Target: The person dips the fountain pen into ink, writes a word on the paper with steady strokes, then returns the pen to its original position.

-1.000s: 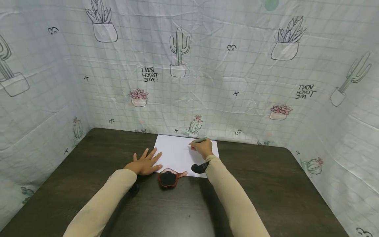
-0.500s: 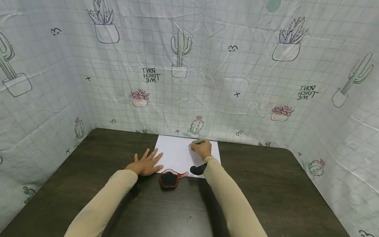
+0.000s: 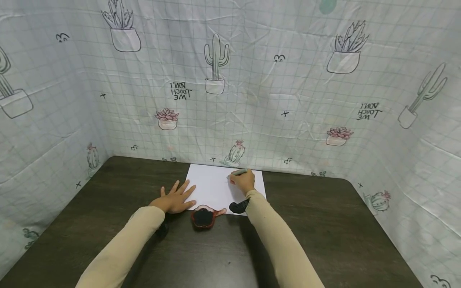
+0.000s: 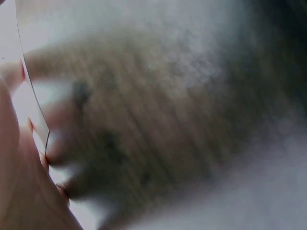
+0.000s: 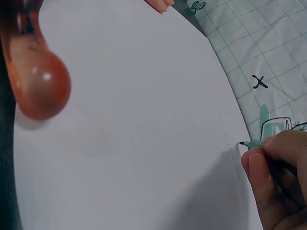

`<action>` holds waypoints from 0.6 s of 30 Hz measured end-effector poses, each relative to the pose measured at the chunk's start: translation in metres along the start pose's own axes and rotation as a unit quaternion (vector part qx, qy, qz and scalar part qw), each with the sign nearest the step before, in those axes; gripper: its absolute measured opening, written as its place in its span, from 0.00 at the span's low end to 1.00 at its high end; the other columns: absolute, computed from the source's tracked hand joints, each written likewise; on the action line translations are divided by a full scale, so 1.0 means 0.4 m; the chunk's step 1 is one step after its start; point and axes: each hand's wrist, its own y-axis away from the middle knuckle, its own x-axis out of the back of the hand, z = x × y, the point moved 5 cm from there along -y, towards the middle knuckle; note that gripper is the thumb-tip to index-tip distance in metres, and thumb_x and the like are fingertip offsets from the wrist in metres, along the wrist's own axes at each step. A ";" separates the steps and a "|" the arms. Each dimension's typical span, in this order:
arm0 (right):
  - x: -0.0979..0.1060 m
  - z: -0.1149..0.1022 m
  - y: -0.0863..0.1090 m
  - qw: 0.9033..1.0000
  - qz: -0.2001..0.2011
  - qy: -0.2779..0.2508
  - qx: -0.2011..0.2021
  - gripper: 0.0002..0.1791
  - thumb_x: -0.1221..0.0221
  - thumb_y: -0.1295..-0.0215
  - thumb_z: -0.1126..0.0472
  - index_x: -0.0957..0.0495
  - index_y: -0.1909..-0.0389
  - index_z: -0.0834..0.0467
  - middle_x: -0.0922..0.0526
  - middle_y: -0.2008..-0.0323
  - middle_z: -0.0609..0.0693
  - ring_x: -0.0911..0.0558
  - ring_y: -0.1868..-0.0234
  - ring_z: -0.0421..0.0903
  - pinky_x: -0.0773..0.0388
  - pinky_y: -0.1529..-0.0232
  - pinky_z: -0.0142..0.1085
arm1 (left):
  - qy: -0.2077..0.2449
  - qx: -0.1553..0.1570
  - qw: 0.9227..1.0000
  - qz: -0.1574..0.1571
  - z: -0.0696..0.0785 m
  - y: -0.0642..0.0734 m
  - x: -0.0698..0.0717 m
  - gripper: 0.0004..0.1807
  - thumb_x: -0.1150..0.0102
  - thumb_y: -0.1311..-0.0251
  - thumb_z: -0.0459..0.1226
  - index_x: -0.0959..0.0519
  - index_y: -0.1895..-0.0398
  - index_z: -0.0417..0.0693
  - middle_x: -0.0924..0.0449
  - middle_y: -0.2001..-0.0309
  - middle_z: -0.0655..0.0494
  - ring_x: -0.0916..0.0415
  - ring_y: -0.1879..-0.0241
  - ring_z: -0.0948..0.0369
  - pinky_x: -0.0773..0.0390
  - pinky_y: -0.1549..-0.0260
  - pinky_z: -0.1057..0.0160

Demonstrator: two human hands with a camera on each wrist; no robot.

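A white sheet of paper (image 3: 209,186) lies on the dark table near its back edge. My left hand (image 3: 175,200) rests flat with spread fingers on the sheet's left edge. On the right part of the sheet, my right hand (image 3: 245,182) pinches a green pen (image 3: 239,172). Its dark tip (image 5: 241,143) is at the paper, beside a thin drawn line (image 5: 232,152). In front of my left thumb lies a red-framed, flower-shaped hand mirror (image 3: 203,218), dark in the middle. Its handle (image 3: 220,211) overlaps the sheet's front edge, the round end showing large in the right wrist view.
The dark wooden table (image 3: 309,224) extends to both sides and towards me. A white gridded cloth (image 3: 252,100) with cactus prints hangs behind it and along both sides. A black strap device (image 3: 238,207) sits at my right wrist.
My right hand with the pen has shifted slightly left and towards me over the paper. The left hand and mirror keep their places; the head view sways a little.
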 end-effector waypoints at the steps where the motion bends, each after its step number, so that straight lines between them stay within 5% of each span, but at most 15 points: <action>1: 0.000 0.001 0.001 1.000 0.000 0.001 0.002 0.04 0.32 0.49 0.64 0.12 0.72 0.59 0.15 0.81 0.49 0.18 0.80 0.42 0.23 0.64 0.37 | 0.000 -0.001 1.000 0.000 0.000 0.000 0.001 0.38 0.64 0.29 0.59 0.57 0.22 0.57 0.69 0.23 0.50 0.73 0.26 0.42 0.73 0.40 0.26; 8: 0.004 0.007 0.009 1.000 -0.003 0.009 -0.002 0.04 0.33 0.49 0.63 0.13 0.72 0.58 0.15 0.80 0.49 0.18 0.77 0.44 0.22 0.57 0.39 | 0.004 -0.004 1.000 0.000 -0.011 -0.010 -0.010 0.40 0.66 0.31 0.62 0.58 0.22 0.58 0.71 0.23 0.50 0.76 0.26 0.43 0.75 0.41 0.26; 18: 0.012 0.010 0.025 1.000 -0.023 -0.002 -0.002 0.04 0.33 0.50 0.64 0.13 0.71 0.58 0.15 0.80 0.48 0.19 0.80 0.40 0.23 0.68 0.33 | 0.001 -0.003 1.000 -0.003 0.003 0.001 -0.001 0.39 0.65 0.30 0.60 0.58 0.22 0.58 0.70 0.23 0.49 0.74 0.26 0.42 0.73 0.41 0.26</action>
